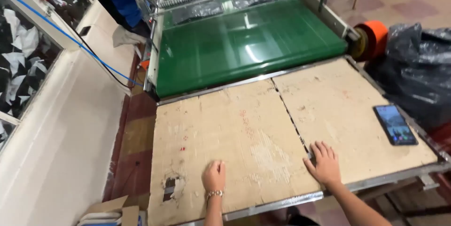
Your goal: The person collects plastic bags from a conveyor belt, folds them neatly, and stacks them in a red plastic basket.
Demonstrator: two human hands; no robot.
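Cardboard sheets (235, 127) are spread over the table (282, 202) below the green belt (244, 42). The left hand (213, 176), curled closed, and the right hand (324, 164), flat, are pressed near the front edge. A phone (395, 125) lies by the right edge.

Single head-worn view, steeply downward and close over the cardboard-topped table (244, 127), toward the green conveyor (244, 42).
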